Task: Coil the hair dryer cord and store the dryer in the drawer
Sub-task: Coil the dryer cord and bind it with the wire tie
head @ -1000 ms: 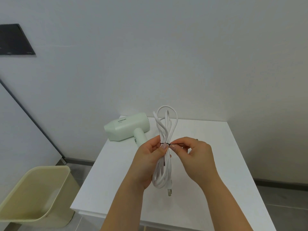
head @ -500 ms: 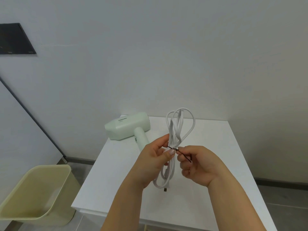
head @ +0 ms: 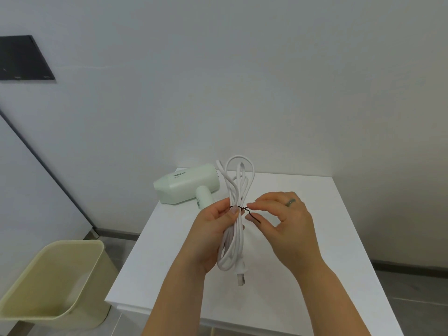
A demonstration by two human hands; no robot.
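Dryer (head: 185, 184) lies at worktop (head: 327, 238) far-left corner. Left hand (head: 213, 229) clamped round coiled cord (head: 236, 202). Right hand (head: 283, 221) pinches black tie (head: 242, 208) at coil's waist. Coiling seems done; tie twisting unfinished, drawer stowing left.

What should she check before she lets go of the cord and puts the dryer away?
1. Cord gathered in one bundle: ok. The white cord hangs in long loops from the left hand.
2. Tie wrapped around the bundle: ok. The black twist tie circles the middle.
3. Tie twisted tight: cannot tell. The right hand pinches it, and one end sticks out loose.
4. Plug tucked in: not ok. The plug dangles below the loops.
5. Dryer ready to lift: ok. The pale green hair dryer lies on the white table.
6. Drawer open: cannot tell. No open drawer shows.
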